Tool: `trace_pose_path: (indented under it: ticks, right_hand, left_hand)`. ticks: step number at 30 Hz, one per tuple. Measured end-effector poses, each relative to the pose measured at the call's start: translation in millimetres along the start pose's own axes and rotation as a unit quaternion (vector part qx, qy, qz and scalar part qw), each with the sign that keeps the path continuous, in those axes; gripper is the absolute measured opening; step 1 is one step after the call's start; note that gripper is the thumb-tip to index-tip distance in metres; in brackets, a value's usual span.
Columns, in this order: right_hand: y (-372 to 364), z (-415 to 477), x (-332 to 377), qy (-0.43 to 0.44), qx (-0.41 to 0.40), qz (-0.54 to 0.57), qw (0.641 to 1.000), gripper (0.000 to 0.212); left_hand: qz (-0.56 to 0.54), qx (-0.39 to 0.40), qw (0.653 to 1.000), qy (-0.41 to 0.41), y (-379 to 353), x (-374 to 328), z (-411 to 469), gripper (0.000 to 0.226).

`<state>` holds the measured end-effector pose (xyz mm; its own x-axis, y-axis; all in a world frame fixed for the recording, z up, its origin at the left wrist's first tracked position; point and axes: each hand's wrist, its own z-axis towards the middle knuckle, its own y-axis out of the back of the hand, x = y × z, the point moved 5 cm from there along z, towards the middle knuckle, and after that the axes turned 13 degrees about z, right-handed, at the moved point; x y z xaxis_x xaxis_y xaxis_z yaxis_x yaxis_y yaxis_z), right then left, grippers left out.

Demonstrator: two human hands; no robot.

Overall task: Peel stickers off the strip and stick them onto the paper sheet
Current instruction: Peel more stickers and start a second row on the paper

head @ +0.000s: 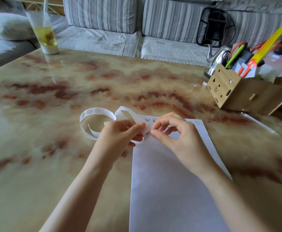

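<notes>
Over the far left corner of the paper sheet (170, 181), the left hand (118, 136) grips the curled sticker strip (88, 112). The right hand (175, 134) pinches a sticker (147, 133) on it between thumb and forefinger. The strip loops leftward across the marble table (53, 97). A row of stickers (147, 120) lines the sheet's far edge.

One head-worn wide-angle view, forward and down, close above the table (70, 164), sofa (101, 39) beyond.

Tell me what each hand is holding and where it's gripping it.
The left hand grips the sticker strip at its bend by the paper sheet's far left corner. The right hand pinches the edge of a sticker there.
</notes>
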<state>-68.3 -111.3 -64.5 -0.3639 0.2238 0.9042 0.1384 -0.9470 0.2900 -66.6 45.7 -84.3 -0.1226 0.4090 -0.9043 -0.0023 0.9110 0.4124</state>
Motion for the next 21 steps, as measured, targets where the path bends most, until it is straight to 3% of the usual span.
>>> trace_pose_path:
  ticks: [5, 14, 21]
  right_hand:
    - [34, 8, -10, -0.066, -0.073, 0.078, 0.992, 0.009]
    - [100, 11, -79, -0.237, -0.152, 0.031, 0.959, 0.008]
    - [96, 20, -85, -0.199, -0.159, -0.003, 0.967, 0.011]
  left_hand:
    - [0.037, -0.048, 0.998, -0.012, 6, 2, 2, 0.018]
    - [0.058, -0.079, 0.995, -0.011, 11, 4, 4, 0.019]
    - [0.072, -0.075, 0.994, -0.028, 8, 4, 4, 0.019]
